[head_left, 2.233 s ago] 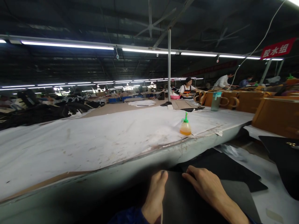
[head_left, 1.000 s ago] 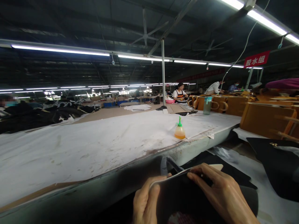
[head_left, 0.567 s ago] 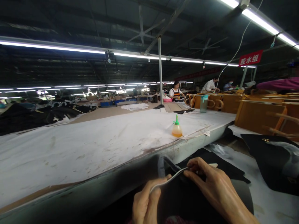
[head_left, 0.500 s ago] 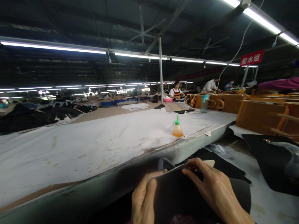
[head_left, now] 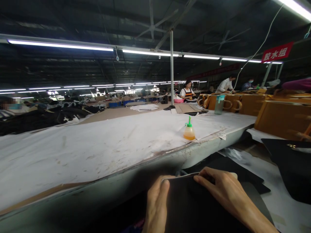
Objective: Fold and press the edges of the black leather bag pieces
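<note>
A black sheet-like panel (head_left: 189, 200) with a pale upper edge is held up close to me, below the table's front edge. My left hand (head_left: 156, 204) grips its upper left corner, thumb on the near face and fingers behind. Farther right, my right hand (head_left: 223, 189) pinches the top edge between thumb and fingers; a small pale bit shows beyond its knuckles. What the panel belongs to cannot be made out. Past my right hand, more flat black pieces (head_left: 225, 170) lie on a white sheet (head_left: 286, 207).
The long table (head_left: 85, 149) has a stained white covering. On it stand a squeeze bottle of amber liquid (head_left: 189, 132) with a green spout and a teal-lidded cup (head_left: 219, 105). Brown handled bags (head_left: 282, 119) stand at right. People (head_left: 187, 92) work farther back.
The view has turned slightly left, so the table things appear shifted right. Both hands keep hold of the black panel, and its top edge looks straighter.
</note>
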The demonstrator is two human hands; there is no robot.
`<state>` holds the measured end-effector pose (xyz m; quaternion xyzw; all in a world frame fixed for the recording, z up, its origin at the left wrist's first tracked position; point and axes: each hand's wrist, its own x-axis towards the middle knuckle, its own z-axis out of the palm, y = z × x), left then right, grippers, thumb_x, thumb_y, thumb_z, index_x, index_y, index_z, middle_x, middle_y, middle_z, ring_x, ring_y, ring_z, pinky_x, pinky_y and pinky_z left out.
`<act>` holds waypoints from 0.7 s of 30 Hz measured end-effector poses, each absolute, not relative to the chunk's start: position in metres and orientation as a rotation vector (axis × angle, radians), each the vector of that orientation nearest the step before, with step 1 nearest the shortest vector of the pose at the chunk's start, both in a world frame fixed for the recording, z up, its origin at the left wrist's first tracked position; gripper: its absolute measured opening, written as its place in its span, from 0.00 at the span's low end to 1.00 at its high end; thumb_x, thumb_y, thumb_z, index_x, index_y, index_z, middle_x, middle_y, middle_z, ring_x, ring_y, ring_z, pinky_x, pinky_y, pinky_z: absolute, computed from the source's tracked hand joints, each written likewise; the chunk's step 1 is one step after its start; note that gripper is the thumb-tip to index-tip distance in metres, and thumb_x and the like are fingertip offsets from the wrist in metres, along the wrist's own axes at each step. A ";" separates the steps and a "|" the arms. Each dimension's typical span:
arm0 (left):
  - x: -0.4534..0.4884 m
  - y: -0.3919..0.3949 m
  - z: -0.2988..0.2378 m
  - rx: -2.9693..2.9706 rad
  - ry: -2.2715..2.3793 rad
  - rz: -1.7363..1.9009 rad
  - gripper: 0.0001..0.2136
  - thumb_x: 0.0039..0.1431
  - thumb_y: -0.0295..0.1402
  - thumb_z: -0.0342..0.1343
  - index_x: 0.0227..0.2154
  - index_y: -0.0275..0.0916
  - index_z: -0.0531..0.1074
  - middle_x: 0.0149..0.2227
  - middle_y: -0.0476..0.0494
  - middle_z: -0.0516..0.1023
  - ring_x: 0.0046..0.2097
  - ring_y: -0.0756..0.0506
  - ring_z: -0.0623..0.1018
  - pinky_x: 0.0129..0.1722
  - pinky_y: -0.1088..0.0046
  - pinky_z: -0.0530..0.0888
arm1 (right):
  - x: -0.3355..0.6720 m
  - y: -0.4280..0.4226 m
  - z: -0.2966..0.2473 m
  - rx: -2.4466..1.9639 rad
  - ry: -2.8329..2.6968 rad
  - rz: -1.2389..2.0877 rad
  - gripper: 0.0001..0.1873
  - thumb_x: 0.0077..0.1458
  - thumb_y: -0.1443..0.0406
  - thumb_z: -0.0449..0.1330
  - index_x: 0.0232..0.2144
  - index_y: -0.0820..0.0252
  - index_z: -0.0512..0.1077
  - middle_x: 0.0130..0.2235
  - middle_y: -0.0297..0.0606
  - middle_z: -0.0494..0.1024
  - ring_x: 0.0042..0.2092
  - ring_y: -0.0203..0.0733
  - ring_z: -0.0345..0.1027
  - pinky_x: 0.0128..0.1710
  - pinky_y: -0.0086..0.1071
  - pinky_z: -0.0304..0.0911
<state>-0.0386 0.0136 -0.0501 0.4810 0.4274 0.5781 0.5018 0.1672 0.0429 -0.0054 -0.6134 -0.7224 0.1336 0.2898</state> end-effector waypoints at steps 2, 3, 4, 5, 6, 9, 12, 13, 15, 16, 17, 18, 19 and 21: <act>-0.039 0.009 -0.047 1.196 1.035 1.407 0.22 0.64 0.52 0.52 0.43 0.38 0.79 0.40 0.43 0.83 0.42 0.41 0.79 0.40 0.72 0.72 | 0.168 0.041 -0.006 -1.645 -1.909 0.358 0.17 0.55 0.51 0.54 0.24 0.50 0.75 0.24 0.30 0.78 0.28 0.43 0.74 0.28 0.33 0.60; -0.038 0.007 -0.046 1.220 1.043 1.412 0.21 0.64 0.51 0.52 0.43 0.39 0.79 0.41 0.43 0.83 0.43 0.40 0.79 0.42 0.72 0.72 | 0.167 0.040 -0.005 -1.646 -1.904 0.360 0.17 0.55 0.50 0.54 0.24 0.50 0.75 0.24 0.30 0.78 0.28 0.42 0.74 0.28 0.33 0.60; -0.038 0.005 -0.045 1.246 1.064 1.421 0.21 0.64 0.51 0.52 0.42 0.40 0.80 0.43 0.43 0.83 0.45 0.40 0.79 0.44 0.71 0.71 | 0.167 0.039 -0.004 -1.646 -1.902 0.365 0.17 0.55 0.50 0.54 0.24 0.50 0.75 0.23 0.30 0.78 0.27 0.42 0.73 0.27 0.33 0.59; -0.037 0.004 -0.044 1.271 1.098 1.430 0.20 0.64 0.51 0.52 0.42 0.42 0.81 0.43 0.43 0.83 0.46 0.40 0.78 0.46 0.71 0.71 | 0.167 0.038 -0.003 -1.644 -1.901 0.371 0.17 0.55 0.50 0.55 0.24 0.50 0.75 0.23 0.30 0.77 0.26 0.42 0.73 0.27 0.33 0.59; -0.037 0.002 -0.044 1.290 1.137 1.439 0.20 0.64 0.51 0.52 0.41 0.43 0.81 0.43 0.44 0.83 0.47 0.39 0.78 0.49 0.70 0.71 | 0.167 0.038 -0.001 -1.640 -1.902 0.377 0.17 0.54 0.50 0.55 0.24 0.50 0.75 0.22 0.30 0.77 0.26 0.41 0.72 0.26 0.32 0.59; -0.035 0.000 -0.045 1.327 1.216 1.480 0.19 0.62 0.52 0.52 0.37 0.46 0.83 0.40 0.43 0.83 0.45 0.38 0.79 0.54 0.66 0.70 | 0.167 0.038 0.000 -1.617 -1.908 0.396 0.17 0.55 0.50 0.55 0.24 0.50 0.75 0.23 0.29 0.78 0.26 0.40 0.72 0.27 0.32 0.59; -0.031 -0.002 -0.047 1.339 1.185 1.512 0.19 0.60 0.53 0.54 0.34 0.47 0.84 0.39 0.42 0.84 0.43 0.37 0.80 0.55 0.63 0.71 | 0.169 0.039 0.000 -1.595 -1.917 0.412 0.16 0.56 0.51 0.55 0.24 0.51 0.75 0.24 0.29 0.78 0.27 0.40 0.73 0.28 0.31 0.60; -0.029 -0.003 -0.048 1.340 1.168 1.527 0.19 0.59 0.53 0.55 0.34 0.48 0.84 0.39 0.42 0.84 0.44 0.36 0.81 0.56 0.63 0.72 | 0.169 0.039 0.000 -1.587 -1.921 0.414 0.16 0.57 0.52 0.55 0.24 0.51 0.75 0.24 0.28 0.78 0.27 0.39 0.73 0.28 0.31 0.60; -0.026 -0.006 -0.049 1.349 1.146 1.560 0.18 0.59 0.53 0.55 0.35 0.49 0.85 0.40 0.42 0.85 0.45 0.35 0.81 0.56 0.61 0.72 | 0.169 0.039 -0.001 -1.575 -1.924 0.401 0.15 0.57 0.53 0.56 0.24 0.51 0.74 0.24 0.29 0.78 0.27 0.40 0.74 0.28 0.30 0.61; -0.024 -0.007 -0.050 1.361 1.145 1.572 0.18 0.60 0.53 0.55 0.35 0.49 0.85 0.40 0.42 0.85 0.46 0.35 0.81 0.56 0.60 0.72 | 0.169 0.039 -0.001 -1.571 -1.921 0.383 0.13 0.57 0.54 0.56 0.25 0.52 0.74 0.24 0.29 0.78 0.27 0.40 0.74 0.27 0.31 0.60; -0.023 -0.008 -0.050 1.382 1.151 1.575 0.18 0.60 0.53 0.54 0.35 0.50 0.85 0.41 0.42 0.85 0.46 0.34 0.81 0.56 0.59 0.73 | 0.169 0.038 0.000 -1.565 -1.918 0.359 0.11 0.57 0.55 0.56 0.28 0.52 0.74 0.24 0.29 0.77 0.26 0.41 0.73 0.26 0.31 0.60; -0.022 -0.009 -0.050 1.408 1.158 1.571 0.18 0.61 0.53 0.54 0.35 0.50 0.85 0.41 0.42 0.85 0.46 0.34 0.81 0.55 0.59 0.73 | 0.168 0.037 0.000 -1.549 -1.922 0.335 0.10 0.57 0.57 0.56 0.31 0.52 0.74 0.24 0.29 0.77 0.26 0.41 0.73 0.26 0.31 0.61; -0.022 -0.010 -0.050 1.437 1.158 1.564 0.18 0.61 0.53 0.54 0.36 0.50 0.85 0.42 0.42 0.85 0.46 0.34 0.81 0.54 0.58 0.74 | 0.168 0.036 0.001 -1.519 -1.937 0.316 0.09 0.58 0.58 0.56 0.35 0.52 0.74 0.24 0.30 0.77 0.26 0.42 0.73 0.27 0.32 0.63; -0.021 -0.011 -0.051 1.493 1.125 1.554 0.18 0.62 0.52 0.53 0.36 0.50 0.84 0.43 0.43 0.85 0.46 0.35 0.82 0.53 0.60 0.75 | 0.167 0.034 0.004 -1.415 -2.014 0.306 0.13 0.60 0.60 0.52 0.40 0.52 0.75 0.29 0.32 0.79 0.30 0.42 0.75 0.31 0.32 0.66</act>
